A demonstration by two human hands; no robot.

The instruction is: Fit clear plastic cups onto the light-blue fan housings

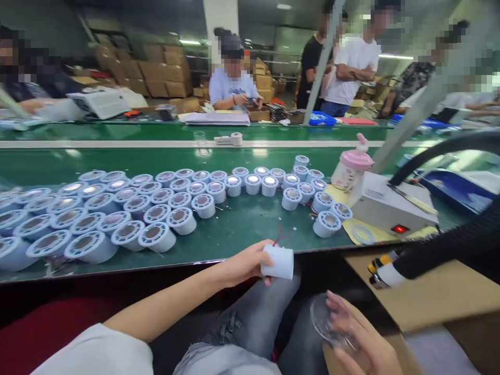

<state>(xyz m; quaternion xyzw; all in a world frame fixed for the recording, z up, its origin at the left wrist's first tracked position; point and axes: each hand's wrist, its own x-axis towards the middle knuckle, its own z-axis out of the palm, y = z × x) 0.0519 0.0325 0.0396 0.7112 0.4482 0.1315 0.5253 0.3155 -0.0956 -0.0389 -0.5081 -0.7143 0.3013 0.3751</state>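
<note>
My left hand (246, 264) is closed around a light-blue plastic cylinder housing (280, 263), held on its side above my lap, just off the bench edge. A thin red wire (279, 233) sticks up beside it. Lower right, my right hand (365, 333) has its fingers curled at a clear round plastic cover (321, 319), somewhat blurred and apart from the housing. Many similar light-blue housings (156, 237) stand in rows on the green bench (242, 229), most showing a ribbed ring and a round, dull disc on top.
To the right stand a grey box (390, 203) with a lit red switch and a cup with a pink lid (353, 161). A black hose (441, 255) reaches in above an open cardboard box (429, 286). Across the belt sits a co-worker (234, 86); other people are behind.
</note>
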